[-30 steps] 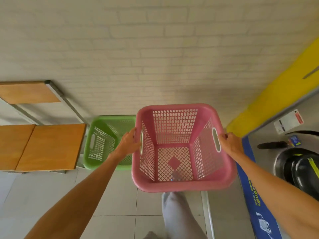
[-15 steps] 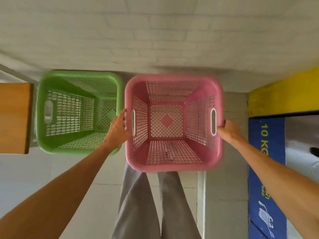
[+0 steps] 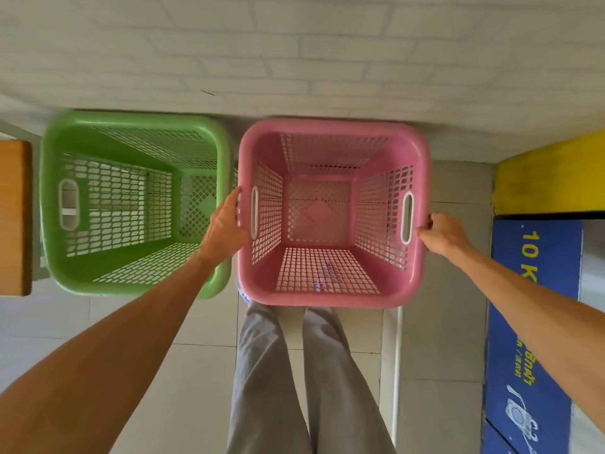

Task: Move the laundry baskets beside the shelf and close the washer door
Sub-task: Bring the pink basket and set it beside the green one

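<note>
Blue sign [image 3: 537, 322], yellow panel [image 3: 553, 178]

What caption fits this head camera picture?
Both hands, left and right, hold a pink plastic laundry basket beside a green plastic laundry basket.

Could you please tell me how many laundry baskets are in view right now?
2. The green plastic mesh basket stands beside the wooden shelf; the pink plastic mesh basket sits to its right, held by both hands. No others show.

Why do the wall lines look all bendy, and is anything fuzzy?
Head view: the wide lens curves the brick wall lines toward the edges; the pink basket looks sharp, the green basket rim is slightly soft; light is even, with no strong glare.
</note>
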Motion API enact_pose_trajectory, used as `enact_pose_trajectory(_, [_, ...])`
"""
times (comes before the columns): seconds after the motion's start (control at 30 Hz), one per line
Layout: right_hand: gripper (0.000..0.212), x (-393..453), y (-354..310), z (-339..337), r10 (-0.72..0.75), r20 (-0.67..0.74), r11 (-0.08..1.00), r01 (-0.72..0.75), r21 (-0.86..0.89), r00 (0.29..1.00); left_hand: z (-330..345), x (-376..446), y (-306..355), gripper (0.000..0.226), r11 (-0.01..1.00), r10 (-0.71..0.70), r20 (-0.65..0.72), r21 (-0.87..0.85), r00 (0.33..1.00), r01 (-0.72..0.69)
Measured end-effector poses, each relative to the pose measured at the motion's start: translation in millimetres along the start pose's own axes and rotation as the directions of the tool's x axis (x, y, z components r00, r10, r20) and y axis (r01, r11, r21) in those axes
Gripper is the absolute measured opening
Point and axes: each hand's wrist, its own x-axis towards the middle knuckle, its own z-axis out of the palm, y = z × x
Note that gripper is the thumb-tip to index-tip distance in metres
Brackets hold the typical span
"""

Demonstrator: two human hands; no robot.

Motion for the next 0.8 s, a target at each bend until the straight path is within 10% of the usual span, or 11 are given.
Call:
enact_pose_trajectory(0.4, [0.018, -12, -5, -2, 0.062, -0.065, 0.998, -0.061, 0.022, 0.996, -3, 4, 2, 0.087, 1.0, -0.008, 0.16, -0.017, 0.987, 0.011])
enact_pose_trajectory(0.6, [0.039, -40, -51, 0, -0.182, -0.329, 0.982, 0.151, -0.117, 0.927, -24, -3, 23, 0.075, 0.993, 0.047, 0.172, 0.1, 0.984, -0.065])
enact_pose_trajectory(0.8, [0.052, -57, -122, 29, -0.359, -0.279, 0.925, 0.3, -0.235, 0.891, -71, -13, 5, 0.077, 0.986, 0.038, 0.032, 0.162, 0.999, -0.043])
